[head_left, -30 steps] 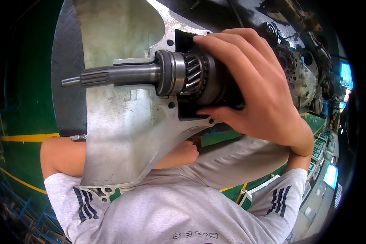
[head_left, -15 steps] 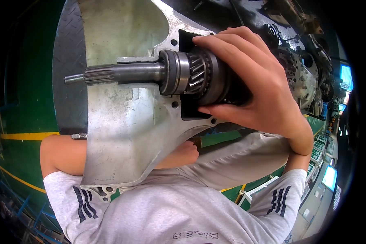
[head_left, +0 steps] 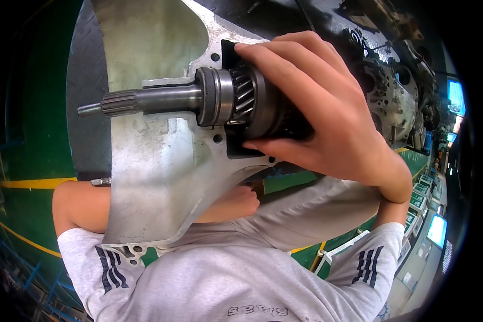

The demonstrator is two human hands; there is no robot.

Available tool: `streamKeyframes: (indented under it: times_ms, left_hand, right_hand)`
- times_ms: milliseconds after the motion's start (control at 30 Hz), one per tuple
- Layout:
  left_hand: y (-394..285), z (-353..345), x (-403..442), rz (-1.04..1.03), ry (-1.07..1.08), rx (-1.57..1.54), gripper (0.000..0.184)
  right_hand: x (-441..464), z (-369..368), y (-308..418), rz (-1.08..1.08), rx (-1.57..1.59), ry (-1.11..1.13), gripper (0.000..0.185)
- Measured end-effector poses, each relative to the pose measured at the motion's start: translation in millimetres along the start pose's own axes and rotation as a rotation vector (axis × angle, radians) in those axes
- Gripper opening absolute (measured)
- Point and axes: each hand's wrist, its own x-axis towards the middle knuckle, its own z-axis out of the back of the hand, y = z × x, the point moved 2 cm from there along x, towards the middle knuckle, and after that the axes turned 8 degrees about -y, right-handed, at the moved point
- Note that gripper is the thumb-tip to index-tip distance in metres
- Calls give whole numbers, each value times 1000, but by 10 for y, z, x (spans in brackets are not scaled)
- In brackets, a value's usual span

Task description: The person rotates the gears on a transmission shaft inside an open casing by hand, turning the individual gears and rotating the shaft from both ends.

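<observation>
"Right hand (head_left: 330, 110): what's in it?"

"It's wrapped round the geared end of a shaft (head_left: 166, 99), over the metal casing (head_left: 150, 172), thin tip toward nine o'clock."

"And the left hand (head_left: 237, 205)?"

"Curled near the casing's edge, seven o'clock from the right; I can't tell if it holds anything."

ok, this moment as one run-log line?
right hand: closed around gear shaft | gear shaft: over metal housing | left hand: near metal housing's edge, grip unclear
</observation>
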Motion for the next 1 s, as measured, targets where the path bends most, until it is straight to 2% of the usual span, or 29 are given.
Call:
streamKeyframes:
  times_ms: [100, 133, 233, 300, 367, 400, 467, 533, 567, 600, 667, 733, 767, 833, 867, 900, 933, 967, 1000]
  left_hand:
    - [-23, -36, 31, -37, 27, 29, 30]
    - [177, -23, 109, -55, 38, 38, 29]
    - [118, -81, 275, -113, 84, 76, 29]
    - [85, -113, 384, -149, 126, 107, 29]
    - [230, -72, 574, -181, 170, 139, 28]
    - [216, -79, 536, -189, 188, 150, 28]
    - [138, -85, 486, -196, 206, 168, 28]
    - [-131, -18, 439, -392, -139, 264, 18]
    - [-378, 190, 458, -502, -150, 219, 19]
    - [-622, 277, 402, -582, -270, 255, 16]
    - [-923, 780, 354, -604, -454, 45, 12]
    - [-966, 1242, 234, -579, -605, 258, 6]
    - [-968, 1397, 139, -576, -589, 264, 6]
    - [-835, 1781, -18, 24, -965, 573, 26]
    - [-778, 2002, -87, 307, -888, 767, 38]
    - [-666, 2110, -98, 482, -822, 887, 43]
    - [-568, 2185, -175, 588, -749, 900, 42]
    - [-489, 2240, -239, 586, -751, 903, 42]
    - [-422, 2287, -319, 615, -713, 819, 40]
  right_hand:
    - [-3, -29, 1, 6, -3, -32, 86]
    - [2, -52, 4, 15, 5, -78, 80]
    - [-14, -79, -14, 42, 4, -180, 65]
    - [-32, 30, -5, 37, -19, -82, 61]
    - [-79, 215, -67, 54, -19, -91, 63]
    - [-142, 365, -116, -13, -1, -65, 78]
    - [-367, 627, -257, -173, -63, 13, 74]
    - [-619, 785, -431, -377, -30, 143, 71]
    - [-762, 821, -536, -505, 20, 230, 70]
    - [-936, 801, -655, -452, 9, 252, 62]
    - [-1153, 764, -813, -407, 21, 269, 55]
    - [-1241, 733, -997, -582, 132, 499, 53]
    - [-1331, 663, -1103, -468, 113, 379, 45]
    - [-1161, 565, -1316, -828, 363, 800, 38]
    - [-1165, 520, -1370, -826, 364, 786, 38]
    - [-1208, 410, -1418, -924, 397, 856, 35]
    - [-1238, 369, -1439, -1022, 428, 926, 33]
    - [-1243, 399, -1373, -1022, 425, 923, 33]
    - [-1233, 428, -1272, -1023, 325, 822, 31]
